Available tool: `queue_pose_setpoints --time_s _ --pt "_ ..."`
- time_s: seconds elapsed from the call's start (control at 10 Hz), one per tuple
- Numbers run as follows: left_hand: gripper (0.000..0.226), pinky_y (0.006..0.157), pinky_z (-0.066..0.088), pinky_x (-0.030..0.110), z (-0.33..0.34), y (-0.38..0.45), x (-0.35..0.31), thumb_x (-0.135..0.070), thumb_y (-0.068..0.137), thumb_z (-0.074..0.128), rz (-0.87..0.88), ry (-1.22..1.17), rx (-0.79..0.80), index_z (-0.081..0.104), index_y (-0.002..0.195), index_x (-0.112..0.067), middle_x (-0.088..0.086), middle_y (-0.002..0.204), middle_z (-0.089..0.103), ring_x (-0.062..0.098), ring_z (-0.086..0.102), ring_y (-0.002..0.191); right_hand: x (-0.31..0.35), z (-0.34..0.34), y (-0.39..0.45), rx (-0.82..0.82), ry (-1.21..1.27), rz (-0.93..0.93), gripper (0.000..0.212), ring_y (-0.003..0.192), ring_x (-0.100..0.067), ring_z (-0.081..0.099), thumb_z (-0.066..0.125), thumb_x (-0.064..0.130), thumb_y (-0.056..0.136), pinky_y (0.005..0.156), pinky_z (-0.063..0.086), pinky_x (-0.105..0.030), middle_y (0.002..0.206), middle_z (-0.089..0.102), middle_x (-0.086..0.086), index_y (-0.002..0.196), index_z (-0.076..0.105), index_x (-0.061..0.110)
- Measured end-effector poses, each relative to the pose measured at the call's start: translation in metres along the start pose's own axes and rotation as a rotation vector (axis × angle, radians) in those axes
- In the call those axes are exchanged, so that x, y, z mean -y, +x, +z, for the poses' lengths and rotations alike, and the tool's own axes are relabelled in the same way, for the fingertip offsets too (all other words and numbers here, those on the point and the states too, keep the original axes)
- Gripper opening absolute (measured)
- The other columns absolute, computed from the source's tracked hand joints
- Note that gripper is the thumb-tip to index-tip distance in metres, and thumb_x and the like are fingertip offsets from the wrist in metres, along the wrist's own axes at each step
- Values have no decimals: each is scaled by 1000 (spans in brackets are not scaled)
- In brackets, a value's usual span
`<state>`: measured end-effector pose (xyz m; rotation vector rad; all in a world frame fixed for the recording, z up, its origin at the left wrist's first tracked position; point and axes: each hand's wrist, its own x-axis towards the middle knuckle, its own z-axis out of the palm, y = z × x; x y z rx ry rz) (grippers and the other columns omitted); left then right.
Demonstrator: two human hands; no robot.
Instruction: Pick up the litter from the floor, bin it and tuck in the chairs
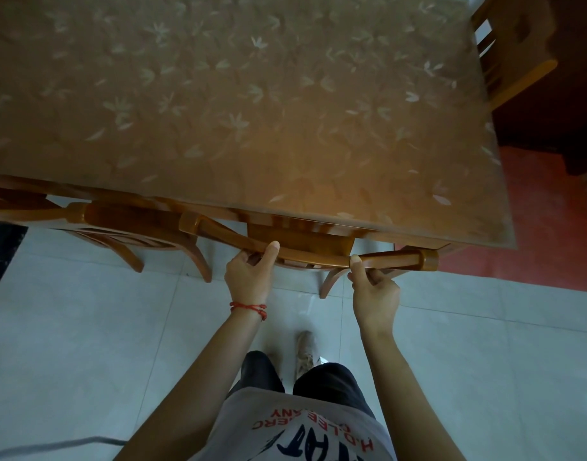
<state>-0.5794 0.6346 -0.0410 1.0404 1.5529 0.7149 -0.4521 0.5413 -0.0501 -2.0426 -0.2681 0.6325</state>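
Observation:
A wooden chair (315, 256) stands pushed against the near edge of the table (252, 111), its seat hidden under the tabletop. My left hand (250, 272) grips the curved top rail left of centre, thumb on top. My right hand (373, 294) grips the same rail further right, near its rounded end. No litter shows on the floor.
A second wooden chair (125, 227) sits tucked under the table to the left. A third chair (511, 54) stands at the table's far right end. Pale floor tiles (102, 344) lie under me, red flooring (544, 221) to the right. A grey cable (52, 444) crosses the floor at bottom left.

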Motion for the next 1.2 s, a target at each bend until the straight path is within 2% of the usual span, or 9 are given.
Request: queue_pose_setpoints --time_s 0.1,0.2,0.4,0.6,0.7,0.9,1.0,1.1,1.2 --pt "19 88 53 47 0 -1 0 -37 77 68 -4 -4 4 60 68 -22 10 85 71 26 67 87 -1 0 0 10 -12 -21 42 58 -31 62 56 46 83 57 52 -38 80 65 -27 67 63 7" --pt "18 88 53 47 -1 -1 -1 -37 77 68 -6 -14 13 59 67 -25 9 85 70 26 67 87 -3 0 0 14 -10 -29 37 42 -13 40 56 46 83 47 33 -25 79 66 -24 60 59 18" --pt "18 88 52 44 -2 -2 0 -40 78 65 12 -3 24 56 67 -29 6 84 68 26 66 89 -5 0 -1 6 -56 -60 36 44 -6 48 51 51 85 47 35 -17 50 55 7 60 57 26" --pt "17 93 49 50 -9 -2 5 -39 81 62 19 4 71 59 75 -23 9 91 68 28 64 95 -8 1 -1 8 -92 -70 38 49 -7 49 50 53 84 50 34 -19 49 52 9 59 57 25" --pt "32 93 49 49 -14 -2 6 -37 83 61 39 32 98 64 94 -7 13 99 69 28 62 98 -6 1 -4 -4 -123 -86 38 51 -5 48 48 50 87 51 33 -17 49 48 12 56 51 27" --pt "28 85 46 31 -26 -4 14 -28 87 56 146 102 136 63 103 -6 8 102 68 24 60 101 -10 -4 -15 -4 -176 -189 27 60 -3 53 45 39 92 53 34 -15 66 60 11 82 63 20" --pt "29 81 40 28 -32 -3 21 -27 88 54 198 169 159 61 109 -7 8 103 65 21 58 102 -12 -7 -22 20 -193 -231 27 73 -2 55 47 35 91 59 35 -8 89 60 11 106 62 18" --pt "37 85 38 26 -41 -11 25 -26 89 54 265 276 173 54 121 -7 12 121 59 16 52 105 -14 -13 -37 43 -250 -279 27 73 -5 54 49 34 91 58 34 -7 91 58 8 111 57 19" --pt "42 96 35 28 -48 -14 31 -24 89 54 392 380 171 48 127 -7 14 134 51 24 45 124 -22 -15 -47 37 -287 -276 41 96 -20 58 50 35 90 78 48 -23 107 62 -4 125 51 14"
